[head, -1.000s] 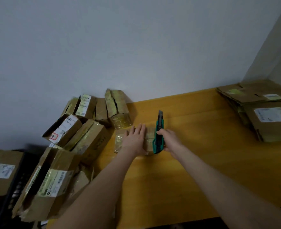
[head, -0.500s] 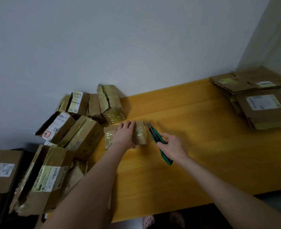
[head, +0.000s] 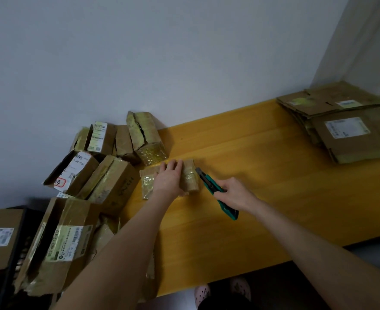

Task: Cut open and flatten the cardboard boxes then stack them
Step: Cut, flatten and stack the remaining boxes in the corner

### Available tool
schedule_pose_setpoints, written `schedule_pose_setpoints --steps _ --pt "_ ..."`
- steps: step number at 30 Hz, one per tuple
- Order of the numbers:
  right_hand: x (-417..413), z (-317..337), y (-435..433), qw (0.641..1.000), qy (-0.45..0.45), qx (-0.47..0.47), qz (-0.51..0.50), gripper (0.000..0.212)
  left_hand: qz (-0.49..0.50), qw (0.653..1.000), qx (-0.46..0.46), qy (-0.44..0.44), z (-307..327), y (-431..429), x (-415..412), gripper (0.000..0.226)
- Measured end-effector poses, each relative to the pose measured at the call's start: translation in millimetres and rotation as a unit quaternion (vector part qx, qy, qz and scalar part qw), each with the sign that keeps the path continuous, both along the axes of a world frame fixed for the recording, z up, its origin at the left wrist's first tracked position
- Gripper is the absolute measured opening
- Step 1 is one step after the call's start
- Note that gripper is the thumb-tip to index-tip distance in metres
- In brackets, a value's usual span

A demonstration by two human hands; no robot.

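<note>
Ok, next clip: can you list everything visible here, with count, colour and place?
table: one, yellow wood, against the wall
wall: one, pale grey, behind
small taped box: one, brown with shiny tape, mid-table
utility knife: one, teal, tip by the small taped box's right end
unflattened boxes: several, brown with white labels, piled at the table's left end
flattened boxes: one stack, brown, table's far right
slippers: two, pink spotted, floor below the table's near edge
left hand: one, lies on the small taped box
right hand: one, grips the utility knife
</note>
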State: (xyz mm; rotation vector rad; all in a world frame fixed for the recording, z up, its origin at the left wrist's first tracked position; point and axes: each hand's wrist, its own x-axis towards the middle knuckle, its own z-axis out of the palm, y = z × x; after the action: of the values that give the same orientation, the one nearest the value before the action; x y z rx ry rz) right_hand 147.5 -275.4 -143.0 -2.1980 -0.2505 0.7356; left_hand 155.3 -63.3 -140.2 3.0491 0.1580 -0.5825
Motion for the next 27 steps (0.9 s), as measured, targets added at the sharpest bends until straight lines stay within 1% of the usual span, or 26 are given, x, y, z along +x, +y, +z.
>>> schedule_pose_setpoints --steps 5,10,14,19,21,24,25,27 --pt "-4 5 -1 1.000 0.012 -0.018 0.021 0.051 -0.008 1.000 0.008 0.001 2 -1 0 0.114" --pt "-4 7 -1 0.998 0.019 -0.049 0.038 0.045 -0.012 1.000 0.010 0.003 3 -1 1 0.113" --pt "-4 12 -3 0.994 0.034 -0.074 0.072 0.041 -0.015 1.000 0.008 0.013 5 1 4 0.115" --pt "1 11 -13 0.993 0.067 -0.053 0.080 0.038 -0.022 0.999 0.005 0.023 6 4 8 0.116" --pt "4 10 -22 0.995 0.082 -0.029 0.056 0.035 -0.022 0.999 0.003 0.026 7 6 11 0.115" --pt "5 -6 -23 0.997 0.043 -0.013 -0.066 0.021 -0.019 0.999 0.022 0.019 9 9 16 0.110" --pt "4 -14 -18 0.995 0.032 -0.017 -0.098 0.021 0.001 1.000 0.020 0.009 9 8 16 0.109" --pt "3 -35 4 0.990 0.043 -0.020 -0.129 0.030 0.069 0.998 -0.008 -0.005 6 10 14 0.108"
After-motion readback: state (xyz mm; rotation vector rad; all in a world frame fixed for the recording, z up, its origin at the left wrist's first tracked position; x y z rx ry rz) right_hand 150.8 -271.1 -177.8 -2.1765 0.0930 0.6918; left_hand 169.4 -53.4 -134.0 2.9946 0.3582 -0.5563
